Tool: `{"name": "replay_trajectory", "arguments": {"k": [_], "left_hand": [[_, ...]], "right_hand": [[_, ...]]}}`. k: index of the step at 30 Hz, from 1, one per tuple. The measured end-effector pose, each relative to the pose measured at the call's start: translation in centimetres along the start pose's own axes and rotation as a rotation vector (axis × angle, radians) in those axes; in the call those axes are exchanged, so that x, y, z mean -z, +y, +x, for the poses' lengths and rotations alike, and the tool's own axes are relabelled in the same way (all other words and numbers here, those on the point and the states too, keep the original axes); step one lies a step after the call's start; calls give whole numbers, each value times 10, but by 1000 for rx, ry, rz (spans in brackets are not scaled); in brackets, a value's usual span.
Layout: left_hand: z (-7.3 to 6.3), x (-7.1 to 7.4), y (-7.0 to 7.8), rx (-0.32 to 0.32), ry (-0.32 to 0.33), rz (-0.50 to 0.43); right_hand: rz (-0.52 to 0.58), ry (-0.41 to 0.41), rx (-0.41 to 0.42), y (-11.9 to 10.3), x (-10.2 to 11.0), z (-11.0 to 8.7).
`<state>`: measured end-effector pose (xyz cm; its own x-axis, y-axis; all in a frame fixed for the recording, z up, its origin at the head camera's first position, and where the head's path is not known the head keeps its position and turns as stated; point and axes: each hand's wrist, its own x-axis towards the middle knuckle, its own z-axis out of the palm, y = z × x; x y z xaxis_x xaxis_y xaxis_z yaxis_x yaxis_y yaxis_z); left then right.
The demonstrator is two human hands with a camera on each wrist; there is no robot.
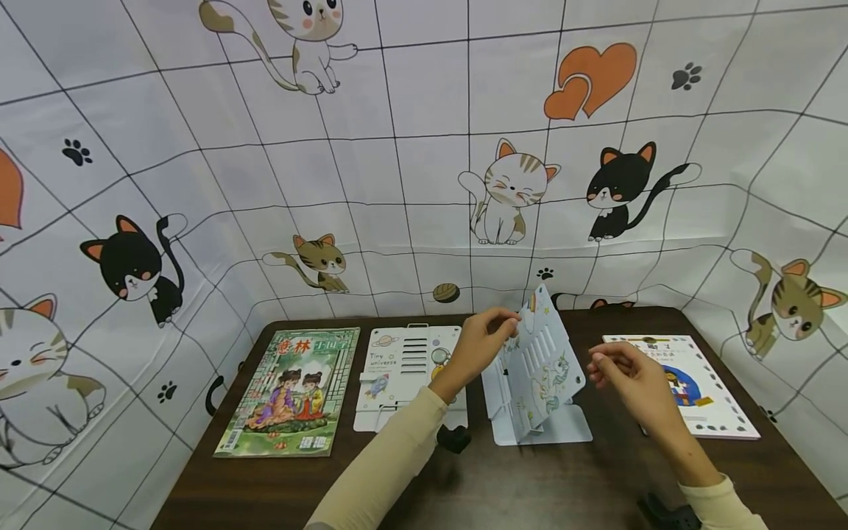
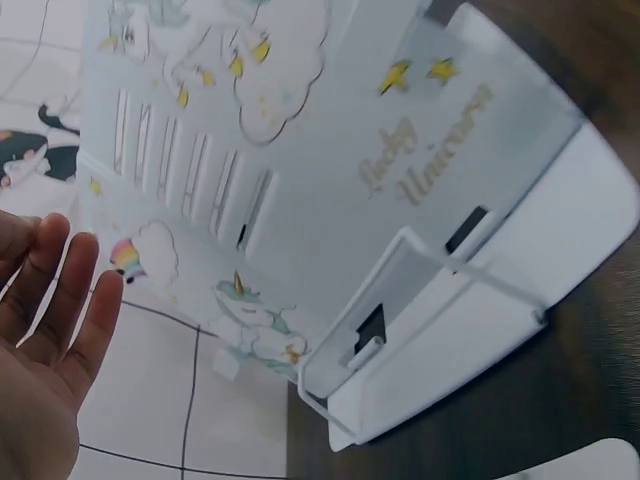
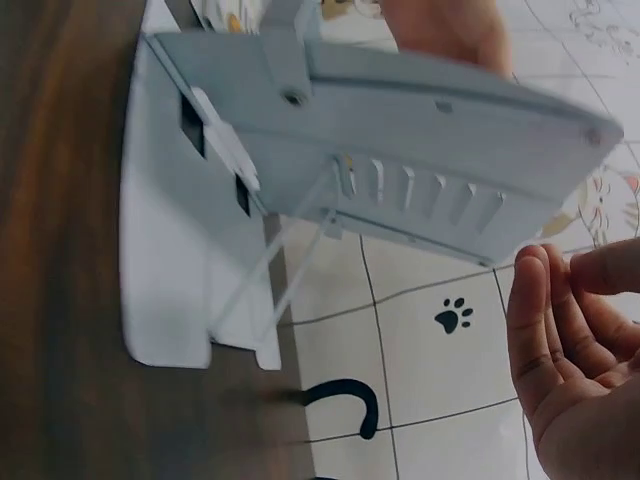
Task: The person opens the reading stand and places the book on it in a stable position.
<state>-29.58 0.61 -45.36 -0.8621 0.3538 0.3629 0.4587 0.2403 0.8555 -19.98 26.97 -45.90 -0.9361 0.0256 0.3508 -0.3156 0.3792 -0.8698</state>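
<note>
A white book stand [image 1: 546,361] with unicorn prints stands unfolded on the table, its panel raised and tilted over a flat base. Seen from the right wrist, thin wire legs [image 3: 270,265] run between the panel's back and the base. My left hand [image 1: 480,346] is by the panel's upper left edge, fingers nearly straight; whether the tips touch it I cannot tell. Just off the panel's right side hovers my right hand [image 1: 632,383], its fingers loosely bent and holding nothing. Lettering reading "Lucky Unicorn" [image 2: 430,150] shows in the left wrist view.
A second book stand [image 1: 387,368], marked "Tiny universe", lies flat left of the raised one, partly behind my left arm. A green-covered magazine [image 1: 294,397] lies at far left. On the right is a white-covered book [image 1: 712,397]. Cat-patterned cloth [image 1: 424,177] hangs behind the table.
</note>
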Motion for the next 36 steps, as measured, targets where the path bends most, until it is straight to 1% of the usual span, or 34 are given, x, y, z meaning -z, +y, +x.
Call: {"name": "replay_trajectory", "arguments": {"k": [4,8,13,16,20,23,27,30,36], "left_hand": [[13,-3,-6,23,16,0],[21,-7,-10,64,21,33],[30,-10,-14,102,23,77],[35,-12,-15,129,19,96],[41,-15,-17,157,10,124],[44,-18,-18,174,9,161],[48,-21,-20,206,1,186],[50,-23,-20,221,-26,185],[52,-27,-23,216,-126,205]], "right_hand": [[0,31,-6,-2,-6,-18],[-2,31,-20,-4,-14,-35],[26,11,-61,-3,-22,-49],[26,-19,-63,-3,-28,-55],[16,-52,-57,-5,-37,-59],[3,-54,-57,-8,-43,-58],[-12,-46,-64,-11,-50,-57],[-20,-39,-74,-13,-54,-57],[-44,-17,-77,-14,-56,-56]]}}
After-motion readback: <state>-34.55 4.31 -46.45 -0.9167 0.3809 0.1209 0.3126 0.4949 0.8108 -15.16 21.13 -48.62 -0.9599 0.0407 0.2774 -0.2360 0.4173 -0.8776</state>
